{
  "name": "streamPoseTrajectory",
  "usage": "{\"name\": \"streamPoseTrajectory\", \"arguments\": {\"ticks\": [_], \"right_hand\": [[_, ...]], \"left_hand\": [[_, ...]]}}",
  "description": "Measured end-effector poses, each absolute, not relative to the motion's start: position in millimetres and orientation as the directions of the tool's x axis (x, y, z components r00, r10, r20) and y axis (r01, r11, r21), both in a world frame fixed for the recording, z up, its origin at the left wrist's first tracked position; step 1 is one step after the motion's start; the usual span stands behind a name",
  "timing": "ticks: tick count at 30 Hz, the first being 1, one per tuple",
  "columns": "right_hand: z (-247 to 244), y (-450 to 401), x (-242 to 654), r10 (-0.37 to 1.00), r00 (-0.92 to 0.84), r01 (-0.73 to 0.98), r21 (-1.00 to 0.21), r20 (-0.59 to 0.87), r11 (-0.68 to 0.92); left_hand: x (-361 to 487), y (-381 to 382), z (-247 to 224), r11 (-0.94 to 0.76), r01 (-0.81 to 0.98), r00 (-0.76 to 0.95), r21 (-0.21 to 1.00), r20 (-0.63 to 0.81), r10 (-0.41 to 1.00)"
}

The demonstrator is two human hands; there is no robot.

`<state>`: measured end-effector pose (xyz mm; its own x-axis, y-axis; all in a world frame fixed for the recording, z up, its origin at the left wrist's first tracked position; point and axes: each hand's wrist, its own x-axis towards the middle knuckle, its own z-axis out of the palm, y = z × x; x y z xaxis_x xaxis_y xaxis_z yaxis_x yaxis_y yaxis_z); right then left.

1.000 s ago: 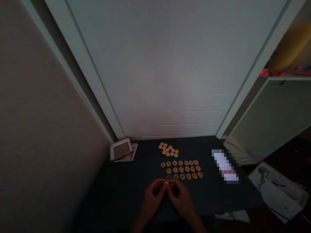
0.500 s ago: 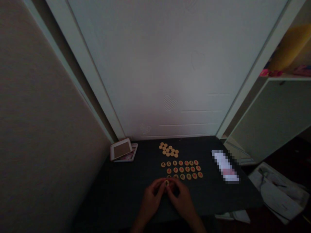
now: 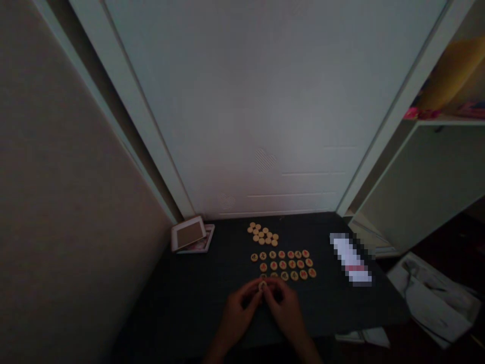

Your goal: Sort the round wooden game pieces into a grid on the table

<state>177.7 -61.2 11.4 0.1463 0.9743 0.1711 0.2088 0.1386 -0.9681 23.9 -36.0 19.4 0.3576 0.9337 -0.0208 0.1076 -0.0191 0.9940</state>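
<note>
Between the fingertips of both hands is a round Chinese chess piece (image 3: 262,286) with a dark character on its face. My left hand (image 3: 241,305) pinches it from the left, and my right hand (image 3: 282,302) pinches it from the right. Just beyond my fingers, face-up pieces (image 3: 283,264) with red or dark characters lie in three rows on the dark table (image 3: 182,303). My fingers partly cover the left end of the nearest row. Farther back, a loose cluster of blank-looking pieces (image 3: 261,235) lies near the white panel.
Two stacked frame-like items (image 3: 191,235) lie at the table's back left. A blurred-out white item (image 3: 350,259) rests at the right. A white panel (image 3: 242,126) rises behind the table. Right of the table, a white box (image 3: 435,298) sits low beside a shelf unit (image 3: 428,177).
The held chess piece has shifted slightly to the right and looks turned between my fingertips. Both hands stay closed on it. The pieces on the table have not moved.
</note>
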Motion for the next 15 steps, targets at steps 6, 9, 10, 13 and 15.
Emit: {"name": "streamPoseTrajectory", "arguments": {"ticks": [6,9,10,13,15], "right_hand": [[9.6,-61.2,178.2,0.975,0.170,0.204,-0.973,0.145,0.109],[12.4,-61.9,178.7,0.973,0.155,0.218,-0.966,0.172,0.136],[13.3,-62.1,178.9,0.972,0.151,0.224,-0.964,0.181,0.145],[14.3,-62.3,179.1,0.969,0.145,0.241,-0.957,0.201,0.162],[13.4,-62.2,179.1,0.968,0.140,0.244,-0.954,0.210,0.172]], "left_hand": [[24.5,-36.4,26.1,-0.022,0.153,0.346,0.988,-0.033,0.938],[25.4,-36.9,28.7,0.005,0.144,0.355,0.990,-0.057,0.933],[25.7,-37.0,29.0,0.010,0.137,0.356,0.990,-0.059,0.933],[26.3,-37.3,28.8,0.003,0.129,0.342,0.992,-0.047,0.938],[26.8,-37.4,28.5,-0.003,0.126,0.327,0.992,-0.039,0.944]]}}
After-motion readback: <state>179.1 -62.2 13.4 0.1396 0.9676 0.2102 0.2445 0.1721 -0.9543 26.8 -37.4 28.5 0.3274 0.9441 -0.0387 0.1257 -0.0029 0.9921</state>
